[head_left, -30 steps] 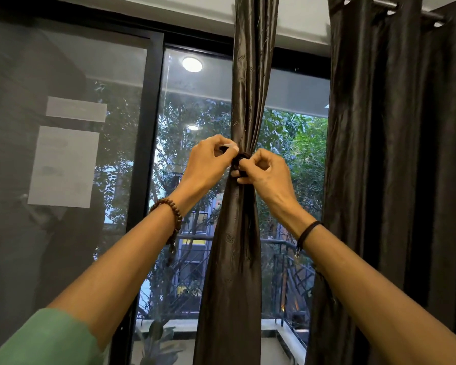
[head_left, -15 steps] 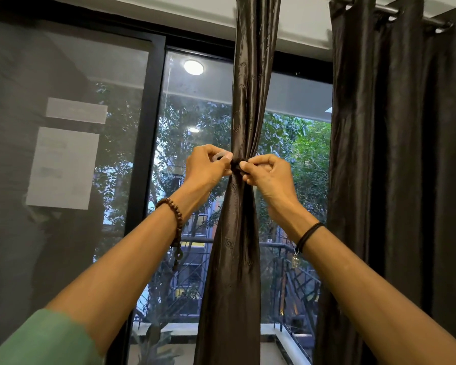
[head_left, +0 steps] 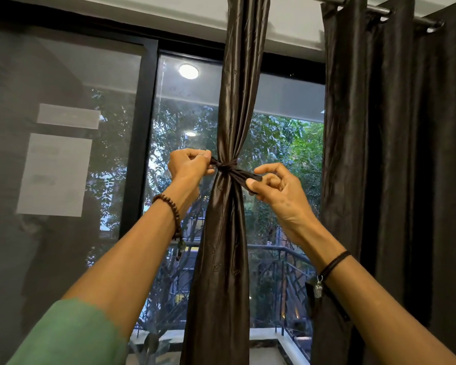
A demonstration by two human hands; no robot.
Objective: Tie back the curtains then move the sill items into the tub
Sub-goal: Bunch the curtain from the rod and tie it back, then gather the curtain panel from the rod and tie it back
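While both hands pinch it, knotted tie cinches glossy curtain.

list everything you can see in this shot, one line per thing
gathered curtain: 1, dark brown, centre, bunched in front of the glass
tie: 1, dark, knotted round the gathered curtain
hanging curtain: 1 or more panels, dark, right, loose on the rod
rod: 1, dark metal, top right
window frame: 1, black, left of centre
paper sheets: 2, white, left pane
round lights: 2, white, middle pane
trees: green, outside
railing: 1, dark, outside, low
bead bracelet: 1, brown, left wrist
cord bracelet: 1, black, right wrist
sleeve: 1, green, left arm
left hand: pinches the tie's left end
right hand: pinches the tie's right end
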